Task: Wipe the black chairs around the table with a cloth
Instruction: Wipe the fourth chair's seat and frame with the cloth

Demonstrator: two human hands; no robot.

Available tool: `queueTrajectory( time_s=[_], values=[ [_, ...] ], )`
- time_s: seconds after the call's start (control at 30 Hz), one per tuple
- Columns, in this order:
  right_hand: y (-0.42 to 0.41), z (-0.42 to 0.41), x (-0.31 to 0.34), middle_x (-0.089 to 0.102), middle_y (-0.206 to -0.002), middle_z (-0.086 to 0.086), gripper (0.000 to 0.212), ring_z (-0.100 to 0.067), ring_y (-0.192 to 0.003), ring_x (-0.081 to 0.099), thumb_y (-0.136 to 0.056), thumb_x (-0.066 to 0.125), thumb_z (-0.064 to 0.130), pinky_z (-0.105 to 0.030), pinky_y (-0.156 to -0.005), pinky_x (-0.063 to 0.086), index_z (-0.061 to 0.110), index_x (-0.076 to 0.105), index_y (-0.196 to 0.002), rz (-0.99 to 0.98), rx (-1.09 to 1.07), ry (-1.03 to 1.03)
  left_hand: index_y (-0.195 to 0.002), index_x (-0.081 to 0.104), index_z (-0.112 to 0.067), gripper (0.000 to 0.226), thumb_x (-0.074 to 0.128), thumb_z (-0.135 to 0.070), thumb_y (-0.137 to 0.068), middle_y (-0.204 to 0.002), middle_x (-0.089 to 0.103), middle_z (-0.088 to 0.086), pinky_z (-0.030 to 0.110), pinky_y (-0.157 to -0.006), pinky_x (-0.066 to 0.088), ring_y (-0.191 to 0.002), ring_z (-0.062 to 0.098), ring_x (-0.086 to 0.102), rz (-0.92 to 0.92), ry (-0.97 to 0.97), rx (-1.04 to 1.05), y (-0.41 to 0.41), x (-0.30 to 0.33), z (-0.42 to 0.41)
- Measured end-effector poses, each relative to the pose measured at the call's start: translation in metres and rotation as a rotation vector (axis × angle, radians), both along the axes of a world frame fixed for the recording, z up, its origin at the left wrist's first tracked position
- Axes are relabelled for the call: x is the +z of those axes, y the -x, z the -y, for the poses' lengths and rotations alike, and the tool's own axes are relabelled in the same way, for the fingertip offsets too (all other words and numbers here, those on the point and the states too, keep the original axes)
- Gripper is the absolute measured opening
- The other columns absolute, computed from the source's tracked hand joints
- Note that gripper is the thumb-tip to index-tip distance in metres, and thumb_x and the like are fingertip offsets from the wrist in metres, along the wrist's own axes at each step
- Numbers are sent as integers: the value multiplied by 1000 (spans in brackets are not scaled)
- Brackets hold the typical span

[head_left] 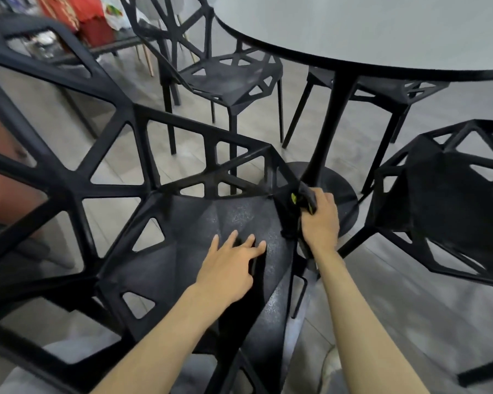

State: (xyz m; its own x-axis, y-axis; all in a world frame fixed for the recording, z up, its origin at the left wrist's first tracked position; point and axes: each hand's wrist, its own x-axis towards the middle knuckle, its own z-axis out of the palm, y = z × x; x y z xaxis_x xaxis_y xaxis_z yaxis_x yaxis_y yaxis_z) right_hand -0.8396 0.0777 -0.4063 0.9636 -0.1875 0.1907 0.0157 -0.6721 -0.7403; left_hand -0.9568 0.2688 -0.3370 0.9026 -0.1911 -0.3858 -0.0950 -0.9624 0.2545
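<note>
Standing over a round grey table (382,32) on a black pedestal, with black lattice chairs spaced around it; the nearest chair (199,223) is filling the lower left of the view, its open-work back rising to the left and its seat lying directly below the camera. A second chair (228,78) is sitting beyond it toward the table, and a third chair (450,194) is sitting off to the right, well apart from the hands. The left hand (228,268) is resting flat on the near seat, fingers straight and spread, holding nothing, apparently steadying the chair. The right hand (320,220) is working at the seat's front right corner, fingers curled tight around a bunched dark cloth (305,200) with a small yellow mark. The cloth is pressing against the corner edge, between the seat surface and the pedestal base behind it. Judging from this, the unwiped seat is lying to the left of the cloth-holding fingers, so the coming stroke is probably calling for a leftward sweep toward the steadying hand; the right hand is the nearer one to that edge.
</note>
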Motion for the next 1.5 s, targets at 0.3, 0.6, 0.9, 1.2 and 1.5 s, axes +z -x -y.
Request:
queueTrajectory(
  time_s=[0.3,0.6,0.9,1.2,1.5],
  values=[
    [27,-13,4,50,-111,1,44,-25,-102,50,-83,61,7,-43,-80,49,28,60,-121,50,17,157,-165,7,-39,90,47,-1,-93,-174,3,-10,53,-129,-3,-161,23,-4,-23,-24,-19,-2,0,0],
    [-27,-21,14,54,-124,-6,47,-32,-113,51,-84,64,14,-48,-92,46,28,58,-129,23,33,424,-165,9,-37,93,47,1,-90,-174,4,-8,48,-130,-3,-161,21,0,-19,-20,-19,0,0,2],
    [-53,-20,22,53,-122,-6,47,-35,-113,51,-86,63,15,-50,-89,47,32,58,-129,55,173,482,-165,0,-36,93,52,-6,-94,-174,-1,-6,51,-129,-1,-161,24,-1,14,-89,-13,3,-4,5],
    [-78,-8,15,48,-132,-1,54,-30,-125,47,-81,64,0,-52,-108,42,31,62,-125,155,306,281,-166,-2,-20,89,58,-22,-100,-174,3,5,52,-129,-3,-161,28,-2,76,-251,-28,1,-7,28],
    [-80,2,40,67,-113,1,57,-26,-105,65,-76,57,0,-45,-92,53,46,53,-110,-199,458,164,-165,10,-40,74,36,-8,-103,-173,10,-10,47,-130,2,-161,18,2,-20,-113,-61,-11,22,-1]
  ],
)
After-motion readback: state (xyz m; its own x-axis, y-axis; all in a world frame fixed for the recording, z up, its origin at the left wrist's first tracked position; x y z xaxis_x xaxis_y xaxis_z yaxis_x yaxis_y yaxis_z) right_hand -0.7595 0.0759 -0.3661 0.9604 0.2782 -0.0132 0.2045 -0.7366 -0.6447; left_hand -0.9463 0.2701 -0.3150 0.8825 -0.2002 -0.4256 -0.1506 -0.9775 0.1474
